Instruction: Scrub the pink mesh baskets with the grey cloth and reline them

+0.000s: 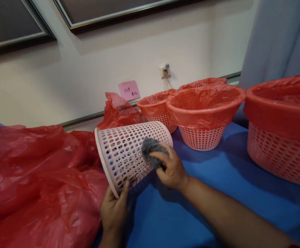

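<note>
The white basket (pixel 131 146) is tilted sideways over the blue surface (pixel 160 217), its rim clamped between thumb and fingers of the left hand (pixel 115 208); the right hand (pixel 172 168) (fingers bunched) grips a grey cloth (pixel 150 151) against its side.

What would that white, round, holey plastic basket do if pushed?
The white, round plastic basket would probably roll if laid sideways, since its sides are round. It's likely light, being full of holes, and fairly stiff: its rim looks unbent in the left hand.
</note>
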### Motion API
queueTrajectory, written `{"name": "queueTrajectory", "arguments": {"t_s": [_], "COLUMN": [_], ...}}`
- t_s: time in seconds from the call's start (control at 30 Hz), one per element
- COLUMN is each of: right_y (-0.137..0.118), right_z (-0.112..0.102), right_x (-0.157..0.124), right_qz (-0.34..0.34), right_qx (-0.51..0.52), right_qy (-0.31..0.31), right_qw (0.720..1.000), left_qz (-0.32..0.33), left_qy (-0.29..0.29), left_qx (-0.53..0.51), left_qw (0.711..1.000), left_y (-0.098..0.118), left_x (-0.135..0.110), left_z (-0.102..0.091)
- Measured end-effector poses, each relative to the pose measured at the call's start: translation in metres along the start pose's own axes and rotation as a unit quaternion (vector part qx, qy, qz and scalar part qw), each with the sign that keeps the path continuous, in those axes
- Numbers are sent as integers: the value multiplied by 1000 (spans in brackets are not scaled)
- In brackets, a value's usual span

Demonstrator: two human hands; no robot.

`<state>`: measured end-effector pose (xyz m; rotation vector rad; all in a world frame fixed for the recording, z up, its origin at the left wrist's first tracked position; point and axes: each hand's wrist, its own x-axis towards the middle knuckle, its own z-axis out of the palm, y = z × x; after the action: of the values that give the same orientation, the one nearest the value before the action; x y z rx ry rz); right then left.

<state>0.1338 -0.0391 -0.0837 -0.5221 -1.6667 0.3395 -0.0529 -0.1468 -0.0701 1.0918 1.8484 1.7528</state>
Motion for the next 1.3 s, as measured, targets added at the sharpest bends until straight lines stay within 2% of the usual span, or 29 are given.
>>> {"name": "queueTrajectory", "arguments": {"t_s": [0.07, 0.13, 0.23, 0.3, 0.43, 0.5, 0.53, 0.6, 0.7, 0.73, 0.77, 0.8, 0.87, 0.97, 1.07, 1.1, 1.17, 1.3], "right_y": [16, 32, 45, 43, 24, 18, 17, 19, 25, 27, 28, 28, 29, 30, 31, 30, 26, 20], "right_z": [0, -2, -11, -21, -43, -52, -56, -60, -62, -62, -61, -59, -56, -52, -48, -47, -44, -36], "right_x": [4, 8, 12, 12, 9, 5, 2, -5, -14, -17, -18, -20, -22, -25, -27, -28, -30, -37], "right_qz": [103, 189, 281, 278, 158, 157, 183, 281, 461, 500, 522, 532, 529, 501, 446, 430, 397, 310], "right_qx": [-15, -5, 36, 37, 24, 57, 77, 131, 223, 247, 261, 267, 263, 238, 206, 200, 190, 167], "right_qy": [83, 149, 205, 213, 148, 120, 118, 140, 178, 176, 169, 158, 137, 105, 65, 46, 4, -53], "right_qw": [991, 971, 937, 936, 976, 979, 973, 940, 840, 811, 794, 788, 795, 826, 869, 879, 898, 934], "left_qz": [11, 33, 74, 101, 127, 136, 140, 142, 115, 112, 118, 135, 183, 236, 314, 345, 391, 432], "left_qy": [65, 102, 137, 150, 132, 112, 100, 76, 42, 39, 41, 55, 87, 120, 162, 159, 100, -50], "left_qx": [13, 19, 39, 73, 146, 167, 174, 177, 170, 181, 202, 232, 287, 344, 395, 399, 398, 394], "left_qw": [998, 994, 987, 981, 972, 970, 970, 971, 978, 976, 971, 962, 936, 901, 848, 834, 824, 809], "left_y": [9, 21, 39, 53, 83, 100, 109, 123, 136, 137, 136, 133, 125, 111, 102, 100, 94, 82], "left_x": [6, 12, 19, 21, 23, 27, 30, 41, 67, 77, 87, 97, 115, 127, 120, 115, 101, 71], "left_z": [1, 0, -7, -12, -19, -21, -21, -20, -13, -10, -5, -1, 9, 23, 41, 47, 61, 82]}}
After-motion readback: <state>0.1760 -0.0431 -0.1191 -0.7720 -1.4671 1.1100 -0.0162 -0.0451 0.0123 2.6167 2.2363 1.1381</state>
